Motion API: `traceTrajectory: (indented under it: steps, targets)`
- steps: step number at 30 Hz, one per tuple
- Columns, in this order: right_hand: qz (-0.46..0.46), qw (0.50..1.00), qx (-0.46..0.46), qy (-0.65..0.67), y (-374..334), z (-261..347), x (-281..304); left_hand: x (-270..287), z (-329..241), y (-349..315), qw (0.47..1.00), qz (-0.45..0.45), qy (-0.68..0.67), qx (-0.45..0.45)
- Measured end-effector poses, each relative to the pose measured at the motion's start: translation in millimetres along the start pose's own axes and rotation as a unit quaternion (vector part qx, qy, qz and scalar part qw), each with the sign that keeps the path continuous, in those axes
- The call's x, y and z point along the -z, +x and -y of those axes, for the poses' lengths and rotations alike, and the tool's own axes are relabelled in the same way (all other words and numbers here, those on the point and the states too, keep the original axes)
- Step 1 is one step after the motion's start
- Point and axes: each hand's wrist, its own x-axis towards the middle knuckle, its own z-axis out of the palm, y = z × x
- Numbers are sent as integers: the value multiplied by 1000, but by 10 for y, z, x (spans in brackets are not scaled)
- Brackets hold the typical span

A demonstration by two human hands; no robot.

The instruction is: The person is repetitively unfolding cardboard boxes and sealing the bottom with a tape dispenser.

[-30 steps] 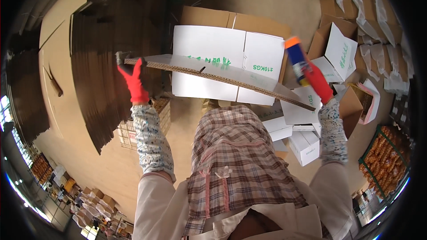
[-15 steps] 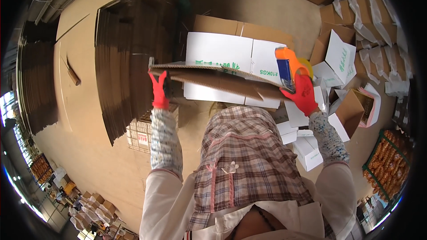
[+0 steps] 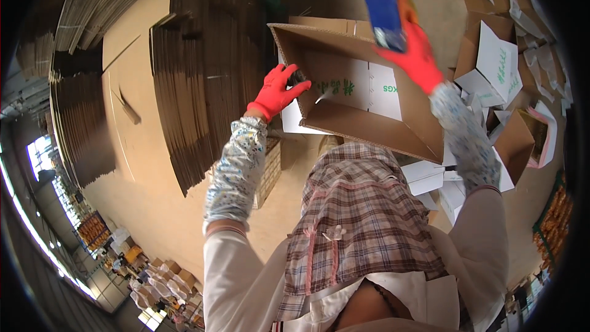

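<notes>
A brown cardboard box [image 3: 369, 124] stands pulled out into a rectangle in front of my apron, its top open. Inside its walls shows a white panel [image 3: 384, 80] with green print; whether this is its floor or a carton beneath, I cannot tell. My left hand [image 3: 276, 93], in a red glove, is closed at the box's left wall, some fingers hidden by it. My right hand [image 3: 419, 58], also red-gloved, grips an orange and blue tape dispenser [image 3: 383, 12] above the box's far right side.
Tall stacks of flattened cardboard [image 3: 184, 104] stand to the left. At the right lie white and brown open cartons [image 3: 488, 77] and liner-filled boxes [image 3: 544, 64]. A pale crate [image 3: 268, 172] sits below my left hand. Orange-filled netted bins [image 3: 553, 227] stand at the lower right.
The cardboard, nearly flat before, has opened out into a box shape. My left hand has moved right along with it. My right hand has lifted the tape dispenser away and farther up.
</notes>
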Motion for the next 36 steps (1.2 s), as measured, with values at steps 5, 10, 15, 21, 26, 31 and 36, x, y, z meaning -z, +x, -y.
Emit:
traceTrajectory:
  steps: [5,10,15,21,26,31,36]
  targets:
    - [159,975,137,-71,-604,105,453,-75,-337,-32,960,-38,247,-128]
    - [134,983,-128,4,-677,-85,227,-889,-901,252,868,215,439,-90]
    - [275,955,109,-36,-929,-159,695,-1204,-445,340,898,249,352,-92]
    - [254,940,171,-148,-903,-584,-76,-782,-484,-39,954,112,155,-230]
    - [309,933,151,-102,-832,-950,-1138,-222,-757,-593,941,54,335,13]
    - [220,942,253,9,-379,-420,-346,-646,-175,161,993,-109,38,-1]
    - [-33,993,-91,-67,414,-165,514,-1157,283,762,962,-234,-129,54]
